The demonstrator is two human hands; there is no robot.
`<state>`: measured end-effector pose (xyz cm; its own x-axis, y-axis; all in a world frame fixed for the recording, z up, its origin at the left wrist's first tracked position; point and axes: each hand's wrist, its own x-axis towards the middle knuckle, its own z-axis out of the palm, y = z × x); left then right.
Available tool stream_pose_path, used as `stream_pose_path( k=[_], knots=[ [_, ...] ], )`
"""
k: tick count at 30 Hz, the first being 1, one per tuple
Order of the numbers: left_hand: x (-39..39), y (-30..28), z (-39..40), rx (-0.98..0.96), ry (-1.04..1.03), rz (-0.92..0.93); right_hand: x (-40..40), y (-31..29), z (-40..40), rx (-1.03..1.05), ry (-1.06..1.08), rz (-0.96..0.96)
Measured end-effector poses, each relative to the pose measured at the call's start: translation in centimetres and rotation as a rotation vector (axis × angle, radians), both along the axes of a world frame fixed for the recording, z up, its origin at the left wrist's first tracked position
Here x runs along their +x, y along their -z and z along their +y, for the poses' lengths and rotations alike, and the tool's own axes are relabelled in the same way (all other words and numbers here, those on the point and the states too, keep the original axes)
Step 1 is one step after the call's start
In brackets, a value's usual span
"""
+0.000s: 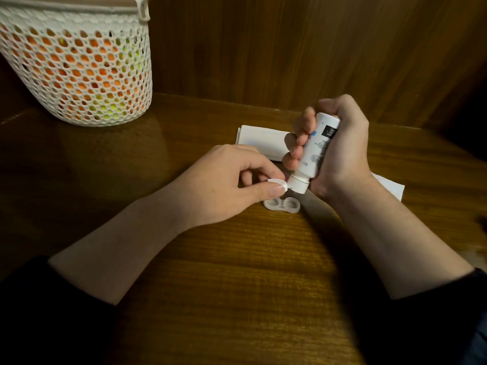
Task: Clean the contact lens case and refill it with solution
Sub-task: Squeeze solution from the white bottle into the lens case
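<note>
Right hand (340,151) grips bottle (315,151) tilted cap-down; left hand (226,185) pinches its flip lid (356,183). Open case (282,205), 2 wells, sits on table (237,272) just below, tissue (263,139) behind.
</note>
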<state>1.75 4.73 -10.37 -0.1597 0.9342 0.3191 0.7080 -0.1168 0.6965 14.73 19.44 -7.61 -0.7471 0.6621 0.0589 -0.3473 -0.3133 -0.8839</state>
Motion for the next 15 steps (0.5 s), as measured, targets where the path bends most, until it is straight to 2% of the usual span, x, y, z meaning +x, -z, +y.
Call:
stream_pose_path(
  k=[6, 15],
  knots=[
    [-0.1, -0.1, 0.0, 0.012, 0.009, 0.014, -0.1, 0.1, 0.1, -0.013, -0.010, 0.021],
    [-1.7, -0.5, -0.6, 0.026, 0.036, -0.001, -1.3, 0.7, -0.5, -0.074, -0.068, 0.160]
  ],
)
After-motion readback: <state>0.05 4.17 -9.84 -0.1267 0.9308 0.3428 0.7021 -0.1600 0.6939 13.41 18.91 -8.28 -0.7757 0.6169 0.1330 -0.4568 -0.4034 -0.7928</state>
